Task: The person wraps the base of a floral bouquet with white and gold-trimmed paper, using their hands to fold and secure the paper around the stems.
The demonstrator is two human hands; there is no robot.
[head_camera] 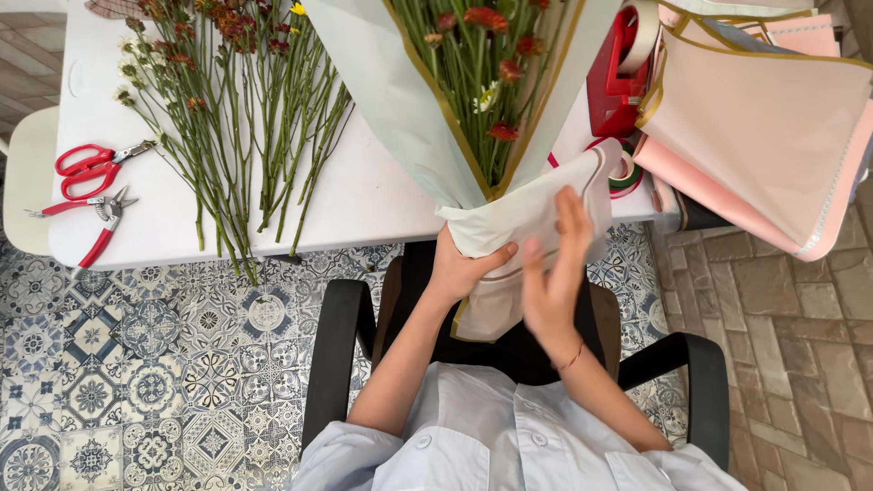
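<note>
A bouquet [477, 82] of green stems with red and white flowers lies wrapped in pale paper with a gold edge [391, 82], its top pointing away from me. My left hand [459, 268] grips the wrapped lower end of the bouquet from the left. My right hand [555, 273], fingers flat and together, presses a white wrapping sheet [527, 214] against the bundle on the right side. The stem ends are hidden inside the paper.
Loose cut flowers [236, 118] lie spread on the white table [364, 191]. Red-handled scissors [89, 166] and pruning shears [100, 223] sit at the left. A red tape dispenser [614, 77], pink paper sheets [764, 127], and a black armchair [332, 345] are nearby.
</note>
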